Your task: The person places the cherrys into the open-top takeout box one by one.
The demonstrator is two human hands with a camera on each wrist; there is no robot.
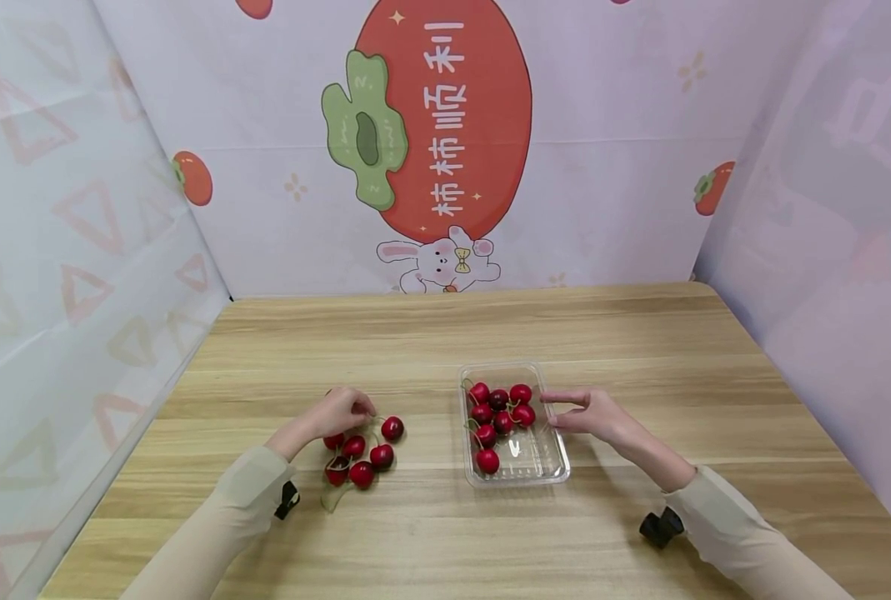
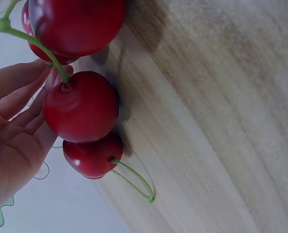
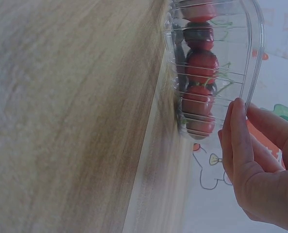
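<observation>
My left hand [image 1: 340, 410] reaches down over a loose group of red cherries [image 1: 362, 475] with green stems. Its fingertips are right at the stem of the outermost cherry [image 1: 392, 428]; whether they pinch it I cannot tell. In the left wrist view, cherries [image 2: 81, 108] partly hide those fingertips. A clear plastic box [image 1: 518, 481] stands to the right of the group, with several cherries [image 1: 488, 461] along its left and far parts. My right hand [image 1: 595, 414] touches the box's right rim with extended, parted fingers. From the right wrist, its fingertips [image 3: 238, 108] meet the rim.
Everything stands on a wood-grain table [image 1: 430, 542]. A printed cloth [image 1: 603, 167] with a large persimmon picture hangs behind its far edge, and pale cloths flank both sides. Black straps with small mounts [image 1: 661, 527] are on both sleeves.
</observation>
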